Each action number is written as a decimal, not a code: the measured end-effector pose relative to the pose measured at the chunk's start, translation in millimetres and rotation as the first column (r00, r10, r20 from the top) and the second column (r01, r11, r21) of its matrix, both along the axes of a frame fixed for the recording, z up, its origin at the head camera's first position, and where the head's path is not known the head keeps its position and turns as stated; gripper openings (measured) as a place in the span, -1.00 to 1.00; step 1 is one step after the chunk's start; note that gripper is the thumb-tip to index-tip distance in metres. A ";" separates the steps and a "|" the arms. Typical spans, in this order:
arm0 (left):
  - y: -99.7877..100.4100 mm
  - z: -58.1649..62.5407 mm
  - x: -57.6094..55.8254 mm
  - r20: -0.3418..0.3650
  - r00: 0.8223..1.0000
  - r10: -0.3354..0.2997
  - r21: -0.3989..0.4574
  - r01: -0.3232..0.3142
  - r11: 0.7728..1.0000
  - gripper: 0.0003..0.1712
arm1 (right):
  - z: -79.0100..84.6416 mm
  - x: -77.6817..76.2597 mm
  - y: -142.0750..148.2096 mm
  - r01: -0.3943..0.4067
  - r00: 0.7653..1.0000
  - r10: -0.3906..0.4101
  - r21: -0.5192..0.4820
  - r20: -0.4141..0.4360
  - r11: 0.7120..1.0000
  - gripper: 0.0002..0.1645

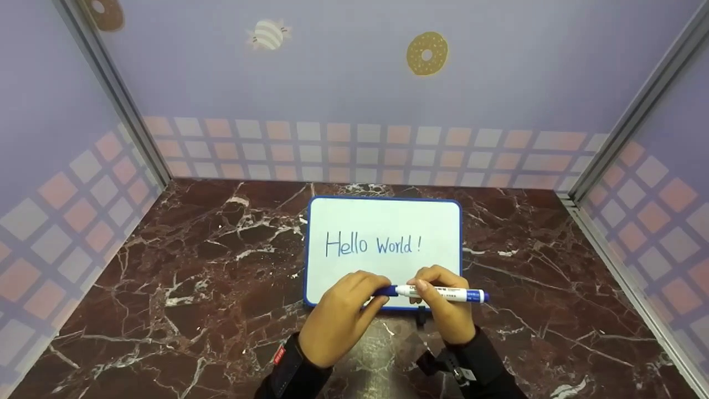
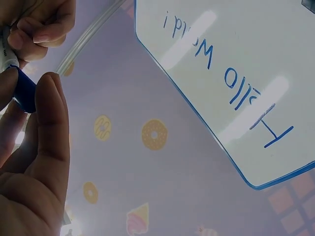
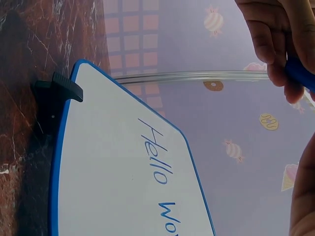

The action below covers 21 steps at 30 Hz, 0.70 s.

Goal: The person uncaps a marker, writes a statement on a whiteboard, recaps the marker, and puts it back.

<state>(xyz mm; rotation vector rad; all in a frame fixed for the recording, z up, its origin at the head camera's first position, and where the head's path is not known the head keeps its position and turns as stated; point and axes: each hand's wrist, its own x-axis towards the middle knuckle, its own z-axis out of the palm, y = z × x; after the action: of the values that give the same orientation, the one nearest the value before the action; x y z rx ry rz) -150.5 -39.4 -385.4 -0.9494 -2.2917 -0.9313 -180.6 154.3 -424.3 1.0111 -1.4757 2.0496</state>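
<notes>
A white whiteboard marker [image 1: 451, 293] with a blue end is gripped by my right hand [image 1: 448, 316], its fingers and thumb around the barrel. My left hand [image 1: 338, 316] pinches the blue cap [image 1: 386, 290] between thumb and fingers. Cap and marker meet end to end; whether the cap is fully seated I cannot tell. Behind both hands is a blue-framed whiteboard [image 1: 382, 219] with "Hello World!" in blue handwriting. In the left wrist view, the cap [image 2: 24, 91] sits between the left fingertips. Only part of the cap [image 3: 300, 73] shows in the right wrist view.
A dark red marbled table [image 1: 221, 299] lies under everything. A black piece [image 3: 66, 88] is on the whiteboard's edge. Lilac panels [image 1: 343, 72] with printed sweets and a checked band enclose the back and sides, joined by metal corner strips [image 1: 119, 97].
</notes>
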 end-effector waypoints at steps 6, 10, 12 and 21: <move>0.0 -0.1 0.0 0.008 1.000 0.003 -0.012 -0.003 1.000 -0.80 | -1.0 -1.1 0.4 -0.024 1.000 0.024 -0.002 -0.017 1.000 -0.67; -0.1 -0.1 -0.3 0.004 1.000 0.000 -0.010 0.000 1.000 -0.81 | -1.0 -0.9 -0.1 -0.031 0.999 0.031 0.009 -0.015 0.999 -0.68; 0.1 0.0 0.1 0.000 1.000 -0.005 -0.010 0.005 1.000 -0.81 | -1.0 0.0 -0.9 -0.021 1.000 0.021 0.026 -0.009 0.999 -0.70; 0.0 -0.1 1.7 -0.020 1.000 -0.017 -0.001 0.017 1.000 -0.80 | -1.0 3.0 -2.0 0.000 1.000 -0.001 0.046 0.015 0.999 -0.83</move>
<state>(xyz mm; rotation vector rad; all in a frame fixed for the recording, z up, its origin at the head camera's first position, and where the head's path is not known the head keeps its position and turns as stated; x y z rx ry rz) -148.8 -39.4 -385.6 -0.9754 -2.2702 -0.9240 -177.6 152.3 -425.3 1.0153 -1.5370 2.0353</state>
